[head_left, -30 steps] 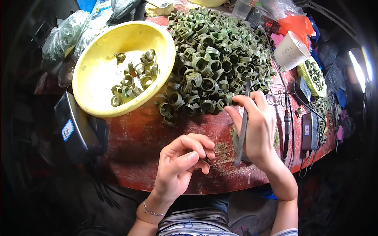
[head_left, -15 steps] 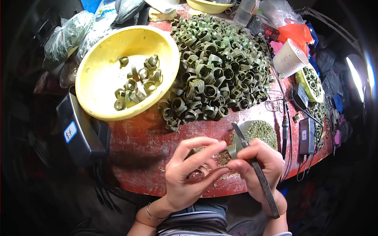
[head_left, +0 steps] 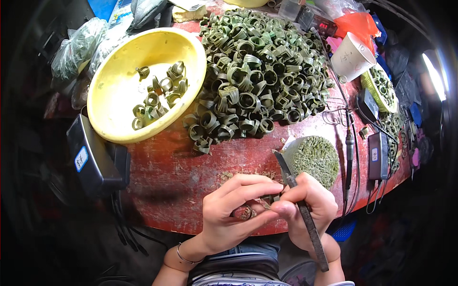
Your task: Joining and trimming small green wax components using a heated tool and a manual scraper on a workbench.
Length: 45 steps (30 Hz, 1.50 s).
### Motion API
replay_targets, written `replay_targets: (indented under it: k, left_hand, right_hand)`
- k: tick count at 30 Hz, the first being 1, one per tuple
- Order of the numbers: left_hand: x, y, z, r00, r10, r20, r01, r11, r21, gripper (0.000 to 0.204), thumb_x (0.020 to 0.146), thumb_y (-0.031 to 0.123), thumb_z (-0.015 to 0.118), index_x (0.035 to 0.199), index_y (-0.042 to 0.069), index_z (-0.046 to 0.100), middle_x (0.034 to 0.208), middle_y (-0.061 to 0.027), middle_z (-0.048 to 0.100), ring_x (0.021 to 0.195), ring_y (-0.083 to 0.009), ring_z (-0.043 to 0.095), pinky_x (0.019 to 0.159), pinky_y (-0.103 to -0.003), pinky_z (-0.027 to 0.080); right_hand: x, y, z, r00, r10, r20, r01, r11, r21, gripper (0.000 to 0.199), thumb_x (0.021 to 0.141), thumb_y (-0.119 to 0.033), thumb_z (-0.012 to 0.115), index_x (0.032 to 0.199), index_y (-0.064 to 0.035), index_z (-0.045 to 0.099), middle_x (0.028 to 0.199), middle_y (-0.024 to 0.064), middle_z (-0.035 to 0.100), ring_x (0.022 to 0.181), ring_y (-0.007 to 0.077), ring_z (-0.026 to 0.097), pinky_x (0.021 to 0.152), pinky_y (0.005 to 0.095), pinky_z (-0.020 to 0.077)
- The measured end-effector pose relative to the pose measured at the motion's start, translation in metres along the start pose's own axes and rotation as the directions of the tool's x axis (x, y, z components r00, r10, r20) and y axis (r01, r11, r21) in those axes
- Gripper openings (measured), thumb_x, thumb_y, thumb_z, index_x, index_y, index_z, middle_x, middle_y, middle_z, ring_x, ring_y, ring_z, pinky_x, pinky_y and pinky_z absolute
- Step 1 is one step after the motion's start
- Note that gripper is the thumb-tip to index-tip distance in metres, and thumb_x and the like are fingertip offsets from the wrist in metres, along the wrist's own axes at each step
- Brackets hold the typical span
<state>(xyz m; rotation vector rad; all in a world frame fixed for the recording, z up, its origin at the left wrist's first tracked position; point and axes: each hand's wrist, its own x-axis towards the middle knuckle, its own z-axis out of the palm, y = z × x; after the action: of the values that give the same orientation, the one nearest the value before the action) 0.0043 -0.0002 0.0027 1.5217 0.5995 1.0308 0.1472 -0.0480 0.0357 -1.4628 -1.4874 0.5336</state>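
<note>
Dk flat bar [head_left: 310, 229] clasped in grip of R hand [head_left: 323, 206]; small green ring [head_left: 271, 197], mostly hidden, pinched in grip of L hand [head_left: 226, 214], nr tabletop [head_left: 164, 176] edge. Textured green block [head_left: 316, 159] set just beyond; ring heap [head_left: 257, 71] & yellow basin [head_left: 112, 102] seen farther back.

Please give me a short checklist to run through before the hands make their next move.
1. Dark flat tool held: gripped in the right hand, ok.
2. Grip of the left hand on a piece: fingers hide what is between them, cannot tell.
3. Tool clear of the rough-topped green block: they lie close in view, cannot tell.
4. Pile of green rings clear of both hands: it lies beyond them, ok.
5. Yellow basin clear of both hands: off to the left, several rings inside, ok.
</note>
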Motion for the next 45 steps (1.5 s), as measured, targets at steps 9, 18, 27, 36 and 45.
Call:
replay_targets:
  k: [9, 18, 27, 36, 45]
  left_hand:
    - [0.001, -0.003, 0.002, 0.997, -0.049, -0.055, 0.035, 0.973, -0.228, 0.035, 0.065, -0.012, 0.066, 0.098, -0.001, 0.059, 0.105, -0.0156, 0.057, 0.086, -0.0120, 0.059, 0.064, -0.021, 0.052]
    - [0.000, -0.006, 0.004, 0.988, 0.152, -0.014, -0.148, 0.978, 0.148, 0.031, 0.065, -0.006, 0.070, 0.090, 0.002, 0.053, 0.094, -0.0161, 0.052, 0.081, -0.0247, 0.062, 0.060, -0.025, 0.055]
    - [0.000, -0.005, 0.002, 0.976, 0.215, -0.028, -0.201, 0.943, 0.264, 0.029, 0.064, -0.003, 0.071, 0.090, 0.003, 0.061, 0.092, -0.0132, 0.058, 0.078, -0.0225, 0.062, 0.063, -0.027, 0.054]
    - [0.004, -0.002, 0.003, 0.995, -0.081, -0.066, 0.079, 0.997, -0.026, 0.036, 0.057, 0.007, 0.080, 0.087, 0.001, 0.060, 0.089, -0.0147, 0.059, 0.078, -0.0189, 0.060, 0.065, -0.026, 0.050]
    - [0.002, -0.004, -0.001, 0.987, -0.157, 0.025, 0.157, 0.948, -0.275, 0.037, 0.066, -0.010, 0.068, 0.101, -0.004, 0.059, 0.103, -0.0150, 0.055, 0.090, -0.0171, 0.058, 0.076, -0.026, 0.052]
  right_hand:
    - [-0.029, -0.016, -0.016, 0.971, 0.165, -0.174, -0.114, 0.956, 0.269, 0.033, 0.084, -0.022, 0.055, 0.103, 0.0045, 0.051, 0.065, 0.0156, 0.061, 0.054, 0.0190, 0.060, 0.051, 0.0267, 0.0489]
    - [-0.031, -0.018, -0.006, 0.942, 0.300, -0.149, -0.245, 0.921, 0.304, 0.042, 0.087, -0.042, 0.048, 0.085, 0.0001, 0.048, 0.050, 0.0146, 0.059, 0.041, 0.0170, 0.058, 0.034, 0.0220, 0.0429]
    - [-0.029, -0.014, -0.009, 0.929, 0.348, -0.123, -0.285, 0.888, 0.362, 0.034, 0.082, -0.033, 0.060, 0.077, 0.0002, 0.054, 0.054, 0.0144, 0.060, 0.046, 0.0175, 0.060, 0.040, 0.0246, 0.0469]
    - [-0.036, 0.009, -0.015, 0.961, 0.268, -0.060, -0.192, 0.811, 0.553, 0.018, 0.082, -0.008, 0.060, 0.093, 0.0049, 0.057, 0.073, 0.0161, 0.065, 0.064, 0.0214, 0.065, 0.060, 0.0289, 0.0536]
    - [-0.036, 0.005, -0.020, 0.969, 0.248, -0.012, -0.206, 0.831, 0.516, 0.013, 0.080, -0.008, 0.062, 0.086, 0.0030, 0.059, 0.071, 0.0138, 0.066, 0.062, 0.0213, 0.065, 0.057, 0.0292, 0.0527]
